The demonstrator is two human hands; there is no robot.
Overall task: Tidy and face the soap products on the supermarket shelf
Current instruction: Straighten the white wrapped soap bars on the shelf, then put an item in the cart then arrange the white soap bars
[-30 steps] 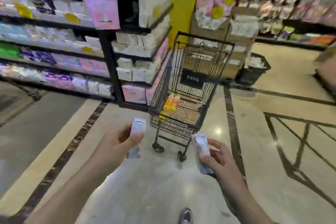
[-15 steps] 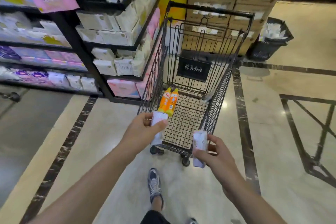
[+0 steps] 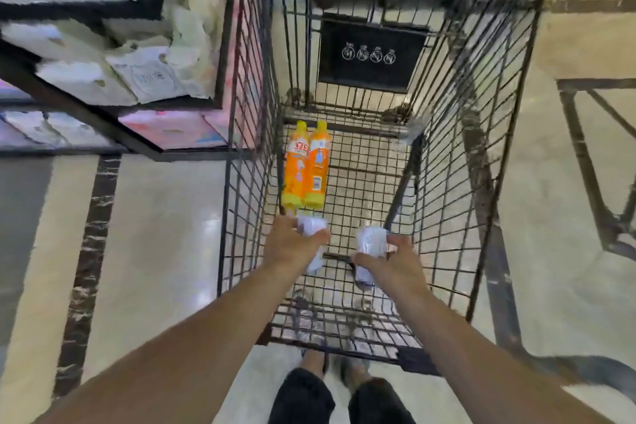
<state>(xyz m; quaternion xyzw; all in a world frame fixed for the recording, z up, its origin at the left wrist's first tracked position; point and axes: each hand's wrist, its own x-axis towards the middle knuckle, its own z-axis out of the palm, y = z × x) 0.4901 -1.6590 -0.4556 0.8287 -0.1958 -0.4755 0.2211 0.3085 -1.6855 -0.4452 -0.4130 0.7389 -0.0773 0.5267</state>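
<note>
Currently, item one: a white soap pack (image 3: pixel 311 227) gripped in your left hand (image 3: pixel 292 243), fingers curled round it, held inside the wire shopping cart (image 3: pixel 457 134) just short of two orange bottles (image 3: pixel 306 165). Item two: a second white soap pack (image 3: pixel 370 243) held in your right hand (image 3: pixel 392 263), thumb and fingers wrapped round it, beside the first. Both forearms reach forward and down into the basket. The bottles lie side by side on the cart's mesh floor, yellow caps, label writing unreadable. A black panel (image 3: pixel 370 53) on the far wall carries four round white symbols. Shelving (image 3: pixel 113 55) of pale packs stands left; glossy beige floor (image 3: pixel 161 234) with dark marbled stripes.
</note>
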